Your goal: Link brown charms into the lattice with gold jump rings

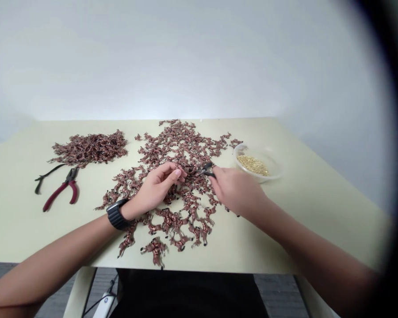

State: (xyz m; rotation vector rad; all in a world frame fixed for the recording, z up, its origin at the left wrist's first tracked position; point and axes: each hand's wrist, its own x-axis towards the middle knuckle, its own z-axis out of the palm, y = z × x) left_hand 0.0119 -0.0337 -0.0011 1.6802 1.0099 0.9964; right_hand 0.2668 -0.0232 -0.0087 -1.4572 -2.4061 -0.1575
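Observation:
My left hand (161, 182), with a dark watch on its wrist, is closed in a pinch above the middle of a spread of small brown animal-shaped figures (167, 221), which look like horses. What its fingertips grip is too small to make out. My right hand (237, 187) is closed around small pliers (205, 169) with dark handles. Their tips point left towards my left fingertips, a short gap apart. Beyond my right hand stands a clear round plastic bowl (276, 176), holding many tiny gold-coloured pieces (253, 164).
A denser heap of the same brown figures (91, 148) lies at the back left. In front of it rest red-handled pliers (64, 187) and a thin black strip-like item (46, 177). Below the table's front edge (199, 267) is a white power strip (104, 304) with a cable.

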